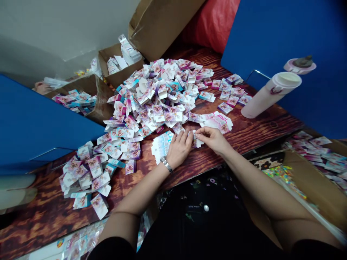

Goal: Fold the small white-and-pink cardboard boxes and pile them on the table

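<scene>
A big heap of small pink, purple and white printed cards (159, 94) covers the middle of a dark wooden table (244, 135). My left hand (179, 148), with a metal watch on its wrist, and my right hand (214, 139) meet just in front of the heap. Both pinch one small folded card (195, 139) between their fingertips. A fanned stack of flat cards (161, 144) lies just left of my left hand. Another small stack (221, 121) sits behind my right hand.
A pink-white bottle (268, 94) with its lid flipped up stands at the right. Open cardboard boxes (92, 90) with more cards sit at the back left, another box (311, 177) at the right. Blue panels (32, 126) flank the table. Loose cards (89, 177) spread toward the front left.
</scene>
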### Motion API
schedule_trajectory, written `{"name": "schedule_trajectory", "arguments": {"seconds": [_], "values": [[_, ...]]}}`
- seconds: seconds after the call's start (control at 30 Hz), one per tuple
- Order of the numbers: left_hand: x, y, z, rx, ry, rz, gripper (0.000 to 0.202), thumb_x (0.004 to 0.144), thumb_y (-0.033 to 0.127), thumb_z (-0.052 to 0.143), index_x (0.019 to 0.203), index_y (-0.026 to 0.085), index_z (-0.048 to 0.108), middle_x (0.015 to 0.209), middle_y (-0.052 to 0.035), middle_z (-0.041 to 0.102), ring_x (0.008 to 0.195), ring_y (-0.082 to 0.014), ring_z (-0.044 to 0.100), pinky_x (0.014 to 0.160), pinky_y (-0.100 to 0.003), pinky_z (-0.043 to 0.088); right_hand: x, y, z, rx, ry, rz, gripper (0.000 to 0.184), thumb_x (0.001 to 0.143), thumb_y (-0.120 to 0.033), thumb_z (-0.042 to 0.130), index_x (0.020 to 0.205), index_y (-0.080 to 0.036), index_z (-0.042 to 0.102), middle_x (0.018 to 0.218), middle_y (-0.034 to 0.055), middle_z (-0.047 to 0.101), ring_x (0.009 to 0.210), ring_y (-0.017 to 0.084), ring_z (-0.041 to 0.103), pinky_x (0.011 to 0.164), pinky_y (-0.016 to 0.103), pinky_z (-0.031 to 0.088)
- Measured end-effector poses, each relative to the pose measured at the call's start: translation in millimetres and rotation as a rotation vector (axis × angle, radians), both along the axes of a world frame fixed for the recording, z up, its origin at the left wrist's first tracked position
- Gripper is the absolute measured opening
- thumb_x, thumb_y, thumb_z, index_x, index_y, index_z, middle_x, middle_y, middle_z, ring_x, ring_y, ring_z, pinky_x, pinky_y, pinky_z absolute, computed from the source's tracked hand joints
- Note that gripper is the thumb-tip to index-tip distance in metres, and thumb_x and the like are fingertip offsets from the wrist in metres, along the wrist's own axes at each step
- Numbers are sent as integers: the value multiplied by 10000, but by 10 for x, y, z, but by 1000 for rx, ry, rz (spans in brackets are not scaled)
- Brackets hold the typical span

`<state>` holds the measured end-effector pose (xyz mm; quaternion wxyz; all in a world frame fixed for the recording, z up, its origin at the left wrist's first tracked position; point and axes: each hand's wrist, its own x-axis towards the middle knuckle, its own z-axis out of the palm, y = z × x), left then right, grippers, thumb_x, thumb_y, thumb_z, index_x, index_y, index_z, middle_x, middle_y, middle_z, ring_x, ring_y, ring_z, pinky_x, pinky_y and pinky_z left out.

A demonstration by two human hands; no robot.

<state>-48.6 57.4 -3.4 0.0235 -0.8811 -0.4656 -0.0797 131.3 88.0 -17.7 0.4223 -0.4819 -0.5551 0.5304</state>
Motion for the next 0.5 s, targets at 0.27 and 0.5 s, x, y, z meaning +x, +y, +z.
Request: {"name": "schedule_trajectory", "arguments": {"seconds": [0.27, 0.5], "values": [[-74, 20, 1, -22, -229, -80, 596, 928, 349, 549, 1401, 50, 342, 1380, -230, 498, 1291, -277, 486, 1070, -420, 432, 159, -118, 213, 250, -305, 118, 366, 810, -270, 612, 1171, -211, 616, 911, 17, 647, 703, 128, 561, 643, 252, 447], [-73, -38, 4, 63, -218, -77, 554, 910, 317, 569, 1362, 49, 394, 1327, -228, 543, 1235, -293, 536, 1029, -414, 478, 127, -169, 361, 281, -498, 172, 313, 802, -210, 588, 1113, -207, 614, 662, -49, 559, 573, 113, 510, 575, 234, 392]]}}
